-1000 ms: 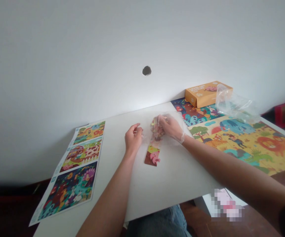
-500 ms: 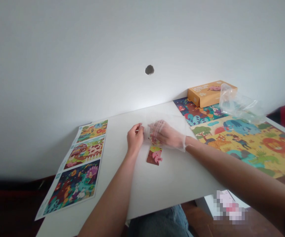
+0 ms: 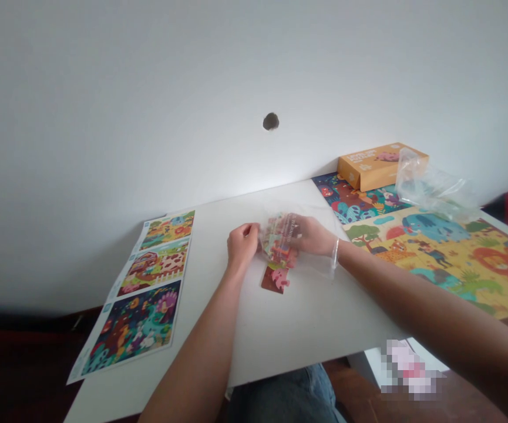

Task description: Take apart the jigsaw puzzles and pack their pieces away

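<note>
Head view; puzzle pieces (image 3: 276,239) against right grip (image 3: 318,236)

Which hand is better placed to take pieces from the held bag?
Right hand, likely: it is inside the clear bag, at the puzzle pieces; the left hand seems to hold it from outside.

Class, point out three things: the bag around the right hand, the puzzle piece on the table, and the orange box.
Bag (image 3: 289,230), head view: its printed lettering.
Puzzle piece (image 3: 274,280), head view: middle of its printed face.
Orange box (image 3: 377,175), head view: its long near side.
</note>
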### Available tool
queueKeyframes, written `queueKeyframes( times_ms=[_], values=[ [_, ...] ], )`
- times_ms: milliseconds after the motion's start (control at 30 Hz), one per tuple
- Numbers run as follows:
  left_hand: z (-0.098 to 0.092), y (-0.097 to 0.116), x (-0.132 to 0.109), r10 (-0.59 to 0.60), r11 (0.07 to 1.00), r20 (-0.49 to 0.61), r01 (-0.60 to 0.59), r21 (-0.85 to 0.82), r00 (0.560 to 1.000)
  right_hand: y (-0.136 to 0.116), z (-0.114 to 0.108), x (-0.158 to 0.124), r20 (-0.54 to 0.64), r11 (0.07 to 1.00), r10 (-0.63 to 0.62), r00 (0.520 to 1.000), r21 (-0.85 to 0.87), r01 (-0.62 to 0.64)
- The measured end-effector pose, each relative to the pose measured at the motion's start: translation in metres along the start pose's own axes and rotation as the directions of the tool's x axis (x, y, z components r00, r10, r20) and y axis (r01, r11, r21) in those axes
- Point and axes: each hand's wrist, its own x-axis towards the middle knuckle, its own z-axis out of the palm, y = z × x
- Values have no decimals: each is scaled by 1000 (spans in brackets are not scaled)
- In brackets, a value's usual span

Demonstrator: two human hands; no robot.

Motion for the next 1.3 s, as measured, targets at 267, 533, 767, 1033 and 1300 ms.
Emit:
queueKeyframes(
  times_ms=[267,533,767,1033,1300],
  values=[
    [0,2,-1,60,997,120,-53,-58,991,2,16,4,-157,1000,-23,987,16,26],
    [-17,-23,22,-100,984,-358,146,105,928,10,0,7,-366,998,36,930,-30,-51],
    [-19,10,-1,394,873,-206,-294,389,896,5,7,-2,-199,893,76,977,-422,-155],
    [-6,-3,-1,273,803,20,-239,546,962,7,35,-1,151,887,99,984,-462,-18],
    [-20,7,-3,420,868,-139,-353,349,897,2,8,-1,130,826,98,987,-563,-8]
  ],
)
